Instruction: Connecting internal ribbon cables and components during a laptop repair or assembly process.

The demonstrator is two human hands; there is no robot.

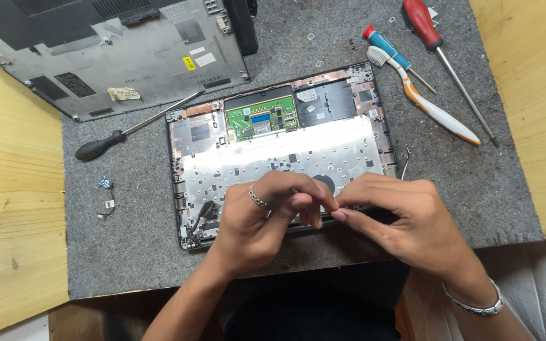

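Observation:
An opened laptop base lies on a grey felt mat, its silver keyboard backing and a green circuit board exposed. My left hand, wearing a ring, and my right hand, with a bracelet at the wrist, meet over the near edge of the base. The fingertips of both hands pinch together at that edge; whatever sits between them is hidden by the fingers.
The laptop's removed bottom cover lies at the back left. A black-handled screwdriver rests to the left, with a small cabled part below it. A toothbrush, a blue screwdriver and a red screwdriver lie at the right. Wooden boards flank the mat.

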